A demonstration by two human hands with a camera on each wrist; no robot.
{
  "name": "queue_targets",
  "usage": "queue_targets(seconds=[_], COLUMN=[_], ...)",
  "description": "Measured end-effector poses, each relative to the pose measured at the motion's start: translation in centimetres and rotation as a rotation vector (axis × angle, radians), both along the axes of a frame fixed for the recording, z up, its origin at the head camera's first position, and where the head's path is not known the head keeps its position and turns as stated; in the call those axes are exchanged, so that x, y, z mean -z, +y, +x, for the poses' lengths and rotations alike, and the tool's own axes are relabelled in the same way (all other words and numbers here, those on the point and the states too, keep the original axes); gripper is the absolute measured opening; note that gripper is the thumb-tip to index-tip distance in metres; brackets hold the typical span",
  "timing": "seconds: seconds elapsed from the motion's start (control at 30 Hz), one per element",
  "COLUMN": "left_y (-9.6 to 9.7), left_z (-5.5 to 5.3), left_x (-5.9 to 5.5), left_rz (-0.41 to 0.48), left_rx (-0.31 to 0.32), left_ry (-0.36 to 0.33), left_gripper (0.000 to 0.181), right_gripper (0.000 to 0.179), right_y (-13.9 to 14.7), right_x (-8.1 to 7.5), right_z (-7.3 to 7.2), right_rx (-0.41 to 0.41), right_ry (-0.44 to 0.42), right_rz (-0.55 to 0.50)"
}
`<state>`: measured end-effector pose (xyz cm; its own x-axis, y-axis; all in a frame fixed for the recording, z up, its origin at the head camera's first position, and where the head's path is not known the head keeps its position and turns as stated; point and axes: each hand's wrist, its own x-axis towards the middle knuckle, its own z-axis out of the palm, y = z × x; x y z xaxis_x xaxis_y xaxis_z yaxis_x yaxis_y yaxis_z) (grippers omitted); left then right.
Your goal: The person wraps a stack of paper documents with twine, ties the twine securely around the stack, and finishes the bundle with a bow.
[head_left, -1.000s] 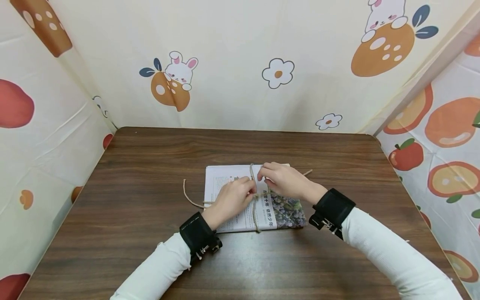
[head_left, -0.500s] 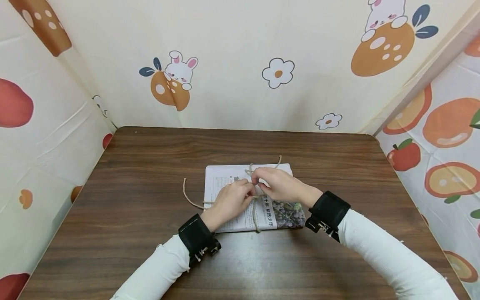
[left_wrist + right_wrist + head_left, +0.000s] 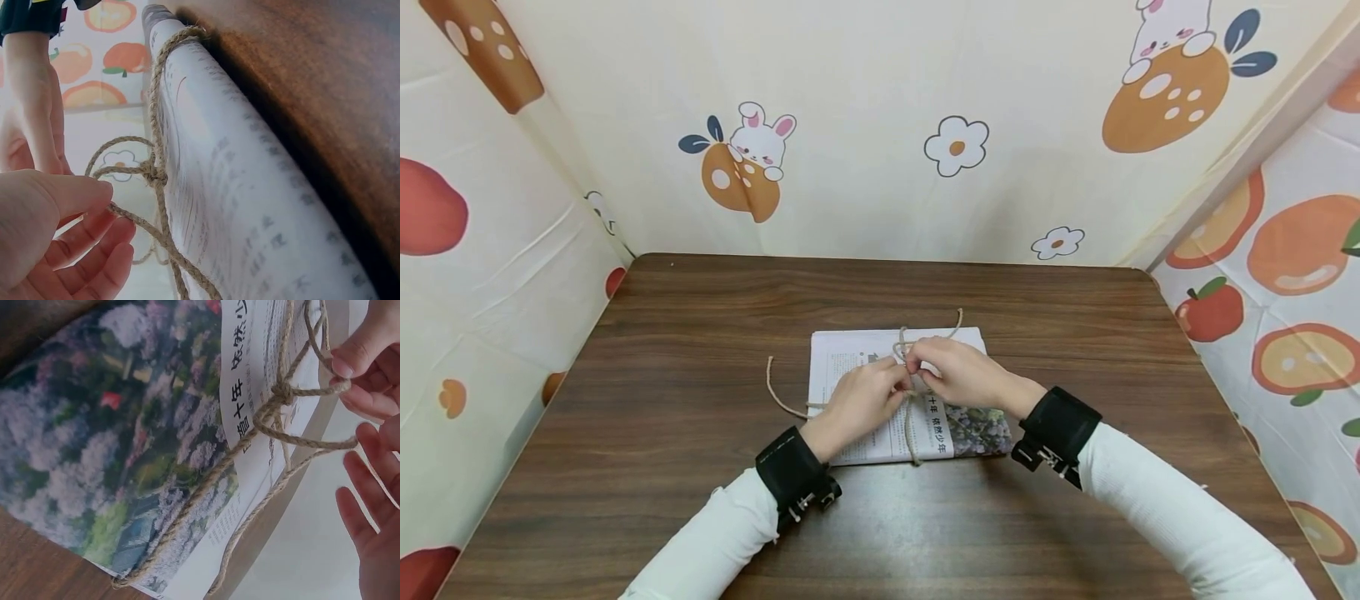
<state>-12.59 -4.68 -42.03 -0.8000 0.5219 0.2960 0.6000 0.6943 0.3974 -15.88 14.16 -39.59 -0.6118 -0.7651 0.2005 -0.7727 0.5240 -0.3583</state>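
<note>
A folded newspaper bundle (image 3: pixel 880 433) lies on the table with twine (image 3: pixel 909 433) crossed over it. The twine's knot (image 3: pixel 282 394) sits on the bundle's upper face, with loops rising from it. My left hand (image 3: pixel 859 406) pinches one strand between thumb (image 3: pixel 94 190) and forefinger. My right hand (image 3: pixel 962 371) holds another loop at its fingertips, close beside the left hand; its other fingers (image 3: pixel 359 515) are spread. One loose twine end (image 3: pixel 772 387) curls off the bundle's left side and another (image 3: pixel 958 319) sticks up past its far edge. The hands partly hide the knot in the head view.
The brown wooden table (image 3: pixel 700 333) extends around the bundle. A cream cloth wall (image 3: pixel 865 192) with rabbit and flower prints stands behind it, and fruit-printed cloth (image 3: pixel 1307 308) hangs at the right. Both wrists wear black bands (image 3: pixel 1060 425).
My right hand has moved left and closer to the left hand. The right loose twine end has swung from the right side to the far edge. The left hand stays nearly still.
</note>
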Motion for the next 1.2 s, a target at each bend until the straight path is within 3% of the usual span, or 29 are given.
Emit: queue_targets(seconds=[0.2,0.3,0.7,0.87,1.03,1.2], left_y=[0.0,0.0,0.3,0.2,-0.3,-0.6], left_z=[-0.1,-0.2,0.1,0.1,-0.5,-1.6], left_x=[-0.1,-0.2,-0.7,-1.0,-1.7,-2.1], left_rz=[-0.011,-0.002,0.042,0.045,0.027,-0.012], left_rx=[-0.008,-0.011,-0.035,-0.001,0.049,0.058], left_ry=[0.003,-0.001,-0.031,-0.051,-0.071,-0.018], left_gripper=[0.006,0.005,0.012,0.015,0.008,0.007], right_gripper=[0.010,0.008,0.011,0.013,0.012,0.012], right_y=[0.3,0.3,-0.4,-0.6,-0.5,-0.4], right_x=[0.2,0.6,1.3,1.5,1.7,1.9], right_z=[0.6,1.0,2.7,3.0,3.1,3.1], right_rx=[-0.001,0.016,0.134,0.140,0.120,0.108], right_ry=[0.169,0.211,0.204,0.217,0.213,0.195], right_rz=[0.006,0.014,0.021,0.009,0.011,0.022])
